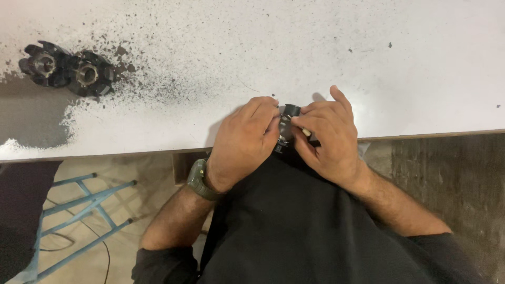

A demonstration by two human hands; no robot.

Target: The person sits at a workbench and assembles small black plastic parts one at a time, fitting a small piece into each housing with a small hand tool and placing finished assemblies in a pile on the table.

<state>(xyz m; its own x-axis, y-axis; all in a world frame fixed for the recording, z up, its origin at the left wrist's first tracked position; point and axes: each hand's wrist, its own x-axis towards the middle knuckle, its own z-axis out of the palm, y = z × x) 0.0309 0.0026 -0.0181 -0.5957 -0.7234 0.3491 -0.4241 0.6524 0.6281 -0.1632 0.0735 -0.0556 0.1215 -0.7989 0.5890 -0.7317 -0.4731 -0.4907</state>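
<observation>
Left hand (246, 138): pinched the small black round part (288, 122) from the left side.
Right hand (327, 138): gripped the same part from the right.
Part: sat between both hands at the frame's middle, over the near edge of the white table (368, 58), its long way running up and down.
Nearer hand: both touched it.
Upper left: two black toothed metal pieces (67, 68) lay in dark dust.

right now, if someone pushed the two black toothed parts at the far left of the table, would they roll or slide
The two black toothed parts lie flat, hub up, so they would probably slide, not roll. They look rigid and fairly heavy. The table looks smooth, though black grit around them may add drag.
</observation>
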